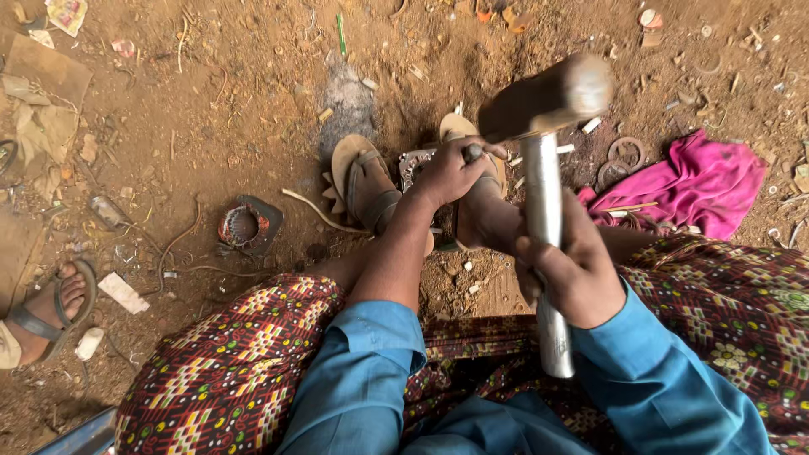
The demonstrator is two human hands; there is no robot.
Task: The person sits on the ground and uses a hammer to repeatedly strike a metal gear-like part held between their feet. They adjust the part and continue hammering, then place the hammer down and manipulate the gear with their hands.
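Hammer (543,109) raised, metal handle clamped tight in right hand (573,270). Left hand (451,173) fist-closed around a small dark rod (474,152), held upright over metal plate (415,164) on dirt ground (211,109), pinned between both sandalled feet. Pink cloth (699,181) lies near the ground's right edge.

A pink cloth (699,181) lies on the dirt near scattered metal rings (626,152)

A hammer (543,152) with a brown blocky head and a silvery metal shaft is raised, head tilted away; a short dark metal rod (472,152) is held upright over a flat perforated metal piece (415,163) pinned between sandalled feet on dirt.
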